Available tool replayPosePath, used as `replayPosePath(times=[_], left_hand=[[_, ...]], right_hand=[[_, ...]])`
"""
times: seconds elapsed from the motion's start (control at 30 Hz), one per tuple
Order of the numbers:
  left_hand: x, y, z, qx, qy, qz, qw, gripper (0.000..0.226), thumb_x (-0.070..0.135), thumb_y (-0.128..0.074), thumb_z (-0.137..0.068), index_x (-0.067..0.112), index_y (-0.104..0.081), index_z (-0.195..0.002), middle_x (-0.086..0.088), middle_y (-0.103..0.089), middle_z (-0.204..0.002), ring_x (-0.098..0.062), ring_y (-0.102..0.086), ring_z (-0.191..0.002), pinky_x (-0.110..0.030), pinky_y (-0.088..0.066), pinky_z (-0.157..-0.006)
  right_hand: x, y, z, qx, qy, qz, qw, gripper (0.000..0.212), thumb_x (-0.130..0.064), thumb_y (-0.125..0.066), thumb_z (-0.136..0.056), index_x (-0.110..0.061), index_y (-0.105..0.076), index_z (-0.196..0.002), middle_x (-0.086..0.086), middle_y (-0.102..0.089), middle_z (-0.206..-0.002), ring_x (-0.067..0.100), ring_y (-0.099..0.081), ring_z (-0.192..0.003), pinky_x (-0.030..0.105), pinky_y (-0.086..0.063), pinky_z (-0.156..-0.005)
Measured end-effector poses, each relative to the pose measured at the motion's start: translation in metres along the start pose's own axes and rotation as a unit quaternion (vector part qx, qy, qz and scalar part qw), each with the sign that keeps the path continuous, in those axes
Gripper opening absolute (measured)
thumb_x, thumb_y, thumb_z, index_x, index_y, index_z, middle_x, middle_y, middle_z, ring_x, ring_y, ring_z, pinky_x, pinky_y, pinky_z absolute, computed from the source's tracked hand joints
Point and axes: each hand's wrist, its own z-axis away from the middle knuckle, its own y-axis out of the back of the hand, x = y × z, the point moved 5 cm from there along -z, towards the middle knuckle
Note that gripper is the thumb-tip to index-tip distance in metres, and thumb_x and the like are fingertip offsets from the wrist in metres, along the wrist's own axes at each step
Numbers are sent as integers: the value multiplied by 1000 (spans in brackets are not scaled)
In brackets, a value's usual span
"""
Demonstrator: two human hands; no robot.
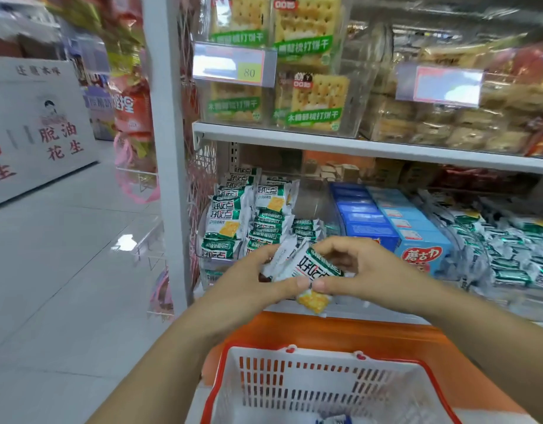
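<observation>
Nearest the camera is the white plastic basket (pixel 310 390). It has slotted walls and an orange rim, and it sits right under the hands.

Just above it both grips are busy. The left grip (pixel 248 283) and right grip (pixel 365 270) are each curled round the same little bunch of cracker packets (pixel 313 267), with the thumbs meeting at the front edge. So the packets are mid-air, in front of the shelf and over the basket.

Tbh I'd square the bunch up and lower it in flat rather than let go from up there. The film looks slick and crinkly, and flat pillow packs like these will probably slide apart if one thumb eases off.

Behind the hands, the shelf stock (pixel 233 221) is more of the same green-and-white packs, mostly stood on edge. Right beside them are rigid blue cardboard boxes (pixel 417 237). Up top are glossy wrapped soda crackers (pixel 310 96), square and dimpled.
</observation>
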Motion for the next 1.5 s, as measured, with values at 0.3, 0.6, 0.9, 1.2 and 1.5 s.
replayPosePath(times=[0.3, 0.6, 0.9, 1.2, 1.5], left_hand=[[1, -8, -6, -46, -37, -67, 996, 50, 24, -80, -77, 34, -57, -120, 4, -71, -106, -14, -68, -98, -36, -55, -90], [28, 37, -62, 150, -128, -283, 939, 37, 32, -63, -90, 32, -54, -126, 13, -54, -130, 1, -50, -115, -25, -40, -103], [39, 68, -182, 88, -43, -562, 821, 58, 34, -56, -94, 22, -33, -146, -9, -50, -140, -26, -52, -120, -35, -43, -97], [23, 91, -214, -8, 28, -555, 831, 55, 42, -55, -94, 50, -27, -141, 4, -57, -102, -11, -57, -63, -24, -52, -68], [12, 104, -213, 9, 4, -522, 853, 55, 42, -61, -90, 51, -34, -137, 6, -42, -147, -33, -61, -111, -41, -52, -92]], right_hand=[[7, -6, 14, -87, -56, -63, 993, 56, -9, -77, -75, -33, -50, -118, -14, -62, -117, -9, -59, -104, 13, -47, -88], [35, 61, -40, 104, -37, -19, 994, 38, -9, -76, -76, -27, -54, -100, -11, -64, -93, -2, -62, -80, 9, -48, -72], [75, 111, -134, 194, -63, 158, 966, 45, -27, -70, -84, -22, -48, -123, -8, -55, -103, 12, -53, -96, 20, -34, -69], [96, 114, -199, 68, -68, 250, 963, 52, -25, -72, -82, -23, -48, -129, -7, -55, -112, 9, -50, -98, 16, -36, -76], [123, 84, -250, -89, -121, 493, 857, 60, -28, -78, -75, -10, -53, -126, 9, -61, -120, 25, -64, -97, 37, -55, -83]])
